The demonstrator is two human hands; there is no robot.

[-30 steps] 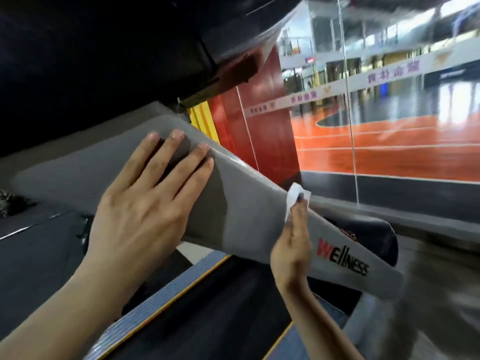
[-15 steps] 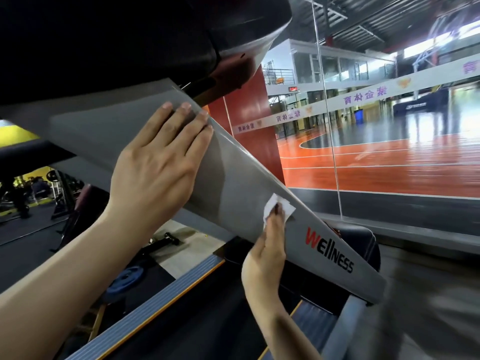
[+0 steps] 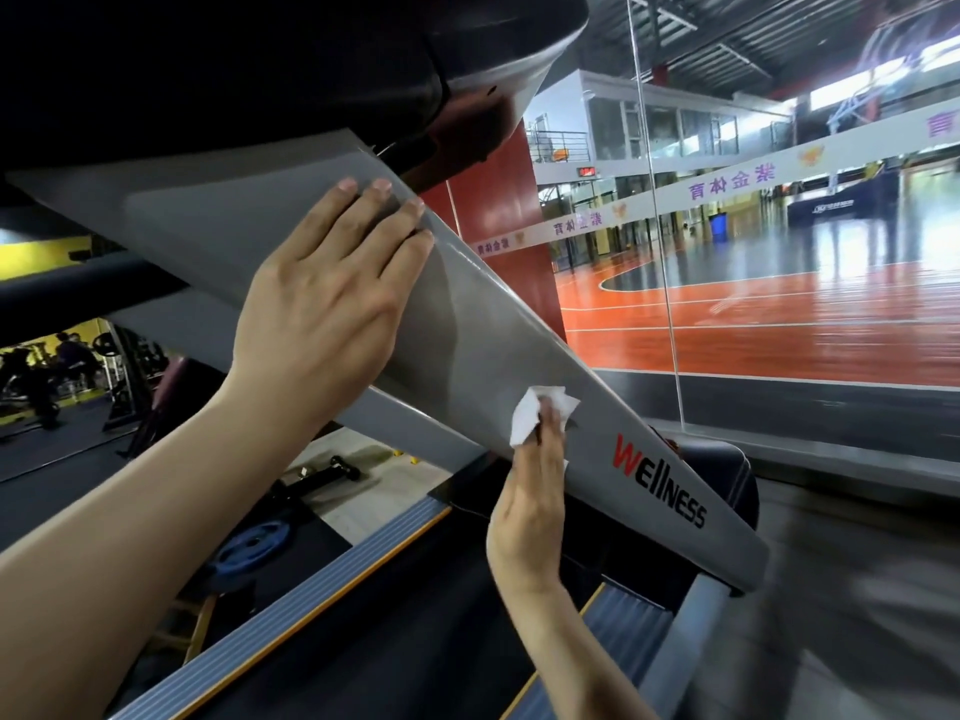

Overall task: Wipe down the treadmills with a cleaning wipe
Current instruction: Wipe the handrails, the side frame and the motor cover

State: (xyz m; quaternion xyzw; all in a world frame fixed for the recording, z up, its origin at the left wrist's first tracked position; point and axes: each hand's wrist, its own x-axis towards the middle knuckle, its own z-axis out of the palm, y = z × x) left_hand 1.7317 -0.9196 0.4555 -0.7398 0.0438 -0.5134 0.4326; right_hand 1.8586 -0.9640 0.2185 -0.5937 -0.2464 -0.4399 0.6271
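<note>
left hand [image 3: 322,298]: laid flat on the grey upright [image 3: 483,350] of the treadmill, fingers straight and close together, tips near the upright's upper edge; holds nothing.
right hand [image 3: 530,506]: below and to the right of the left hand, reaching up from under the upright; fingers press a wipe [image 3: 537,410] against the upright's face.
wipe: white, crumpled, between the right fingertips and the grey panel, just left of the logo [image 3: 660,483].
logo: "wellness", red first letter, the rest black, on the upright right of the right hand.
console [image 3: 249,70]: dark underside, above both hands.
belt [image 3: 363,641]: black, below the hands, with a grey side rail [image 3: 322,574] edged in yellow to its left.
motor cover [image 3: 727,485]: black, behind the upright's lower end, right of the right hand.
weight plate [image 3: 254,543]: blue, on the floor below the left forearm.
glass wall [image 3: 779,283]: beyond the right hand, an orange court behind it.
</note>
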